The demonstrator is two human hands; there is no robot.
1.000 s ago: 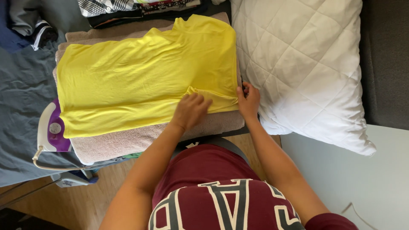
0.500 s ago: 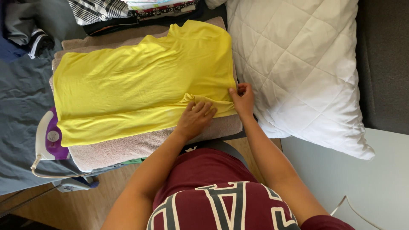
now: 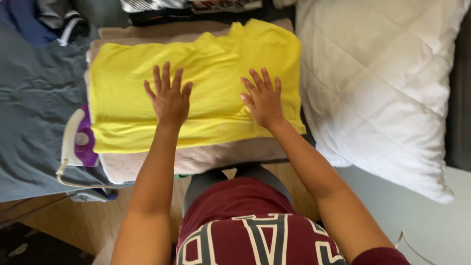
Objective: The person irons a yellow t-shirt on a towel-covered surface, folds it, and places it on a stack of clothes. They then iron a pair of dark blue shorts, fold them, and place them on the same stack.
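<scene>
I see my left hand [image 3: 168, 98] and my right hand [image 3: 263, 99] lying flat on the yellow shirt [image 3: 211, 59], fingers spread wide. They hold nothing; they just press down. The shirt lies on a beige towel [image 3: 196, 159], between the purple and white iron [image 3: 78, 142] and the big white pillow [image 3: 387, 83]. To do this well, I think the palms should slide outward softly, so the bumps go away and the cloth does not bunch up.

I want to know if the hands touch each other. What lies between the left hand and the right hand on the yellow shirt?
Only bare yellow shirt lies between the left hand and the right hand; both press flat on it, apart, in the head view.
</scene>
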